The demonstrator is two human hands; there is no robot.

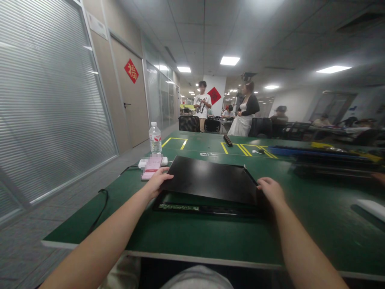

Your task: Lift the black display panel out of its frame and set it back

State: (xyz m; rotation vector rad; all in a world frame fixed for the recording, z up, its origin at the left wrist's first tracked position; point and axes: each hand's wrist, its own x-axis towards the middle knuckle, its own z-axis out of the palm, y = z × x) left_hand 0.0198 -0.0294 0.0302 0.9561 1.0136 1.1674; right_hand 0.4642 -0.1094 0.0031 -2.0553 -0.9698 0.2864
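A thin black rectangular panel [210, 176] is held tilted above the table, its near edge raised. My left hand [158, 180] is closed on the panel's left edge, thumb on top. At the right edge, my right hand [270, 189] pinches the panel near its corner; the fingertips are partly hidden. Under the panel lies a shallow black frame [228, 211], with a strip of green circuit board [179, 207] showing along its near side. The panel covers most of the frame, and I cannot tell whether they touch at the far side.
On the green table [210, 237], a water bottle [155, 138] and a pink-screened phone [152, 166] stand left. Blurred dark panels [331, 160] and a white object [371, 210] lie right. A black strip [227, 140] lies far back. People are beyond the table.
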